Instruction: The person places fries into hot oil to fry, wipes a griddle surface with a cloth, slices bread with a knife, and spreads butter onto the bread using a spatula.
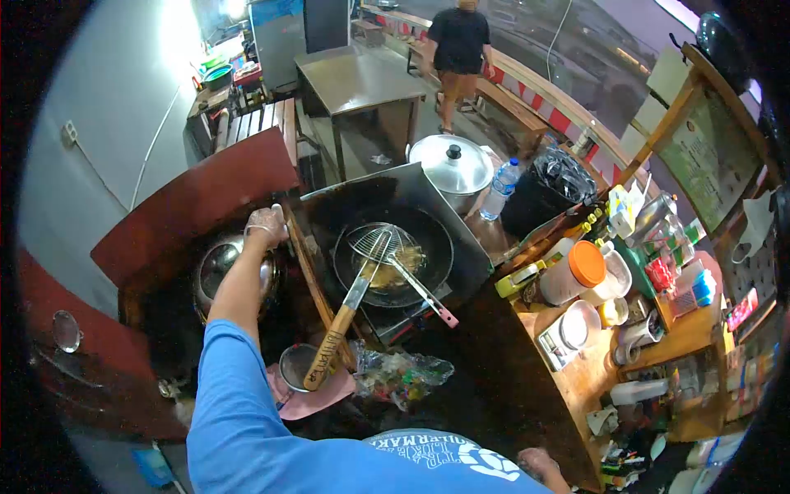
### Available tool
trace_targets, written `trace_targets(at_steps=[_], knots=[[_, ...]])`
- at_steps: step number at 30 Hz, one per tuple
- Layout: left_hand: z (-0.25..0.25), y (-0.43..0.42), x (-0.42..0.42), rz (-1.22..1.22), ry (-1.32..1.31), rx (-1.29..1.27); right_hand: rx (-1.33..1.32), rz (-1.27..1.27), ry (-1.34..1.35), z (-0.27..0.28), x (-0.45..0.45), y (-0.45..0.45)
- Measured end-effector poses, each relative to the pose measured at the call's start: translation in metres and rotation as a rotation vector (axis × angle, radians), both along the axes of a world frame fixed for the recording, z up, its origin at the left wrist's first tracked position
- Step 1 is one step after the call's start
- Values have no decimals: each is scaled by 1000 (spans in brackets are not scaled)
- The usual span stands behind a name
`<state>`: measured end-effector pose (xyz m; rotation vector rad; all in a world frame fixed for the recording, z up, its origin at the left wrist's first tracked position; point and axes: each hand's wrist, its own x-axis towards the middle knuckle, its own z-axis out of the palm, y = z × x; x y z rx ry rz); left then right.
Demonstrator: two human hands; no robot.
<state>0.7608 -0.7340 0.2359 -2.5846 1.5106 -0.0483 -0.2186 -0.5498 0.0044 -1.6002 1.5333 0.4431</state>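
Note:
My left hand [267,226] reaches forward to the wooden edge between the two stove bays, seemingly in a thin clear glove. Its fingers are curled, and what they grip is hidden. Beneath that arm sits a shiny round metal pot or lid [220,270]. To the right, a dark wok [440,267] contains oil with pale food in it. Across the wok lie a wire skimmer [362,288] with a long wooden handle and a metal utensil [424,296] with a pink handle end. My right hand [539,463] hangs low beside my shirt, its fingers blurred.
A small sieve [298,368] rests on a pink cloth [317,403] beside a plastic bag [403,375]. Behind the wok stand a lidded pot [451,165] and a water bottle [499,189]. Jars and a scale [559,346] crowd the right counter. A person [458,53] is near the metal table [362,78].

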Motion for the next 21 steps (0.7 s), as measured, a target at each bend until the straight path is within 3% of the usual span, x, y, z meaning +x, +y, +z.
trace_targets(at_steps=[2, 4, 5, 7, 9, 12, 13, 15, 16, 18, 21], knots=[[4, 2, -3, -32, -25, 46, -10, 30, 5, -24, -12, -9], [12, 7, 0, -56, -42, 32, 47, 402, 117, -20, -10, -23], [15, 8, -1, -87, -49, 13, 68, 94, 37, -16, -10, -23], [29, 14, -9, -144, -83, -21, 55, 27, 34, 20, 17, -34], [38, 17, -11, -141, -132, -83, 3, 82, -8, 54, 50, -63], [54, 28, -14, -178, -294, -327, -155, 409, -204, 32, 77, -117], [76, 39, -31, -188, -265, -417, -94, 192, -220, 150, 160, -122], [87, 52, -23, -344, -319, -522, -63, 361, -611, 176, 209, -161], [116, 68, -55, -346, -231, -574, 85, 72, -747, 218, 249, -159], [146, 94, -90, -436, -352, -702, 199, 185, -963, 276, 317, -169], [188, 147, -166, -495, -327, -826, 391, 357, -1232, 322, 408, -156]])
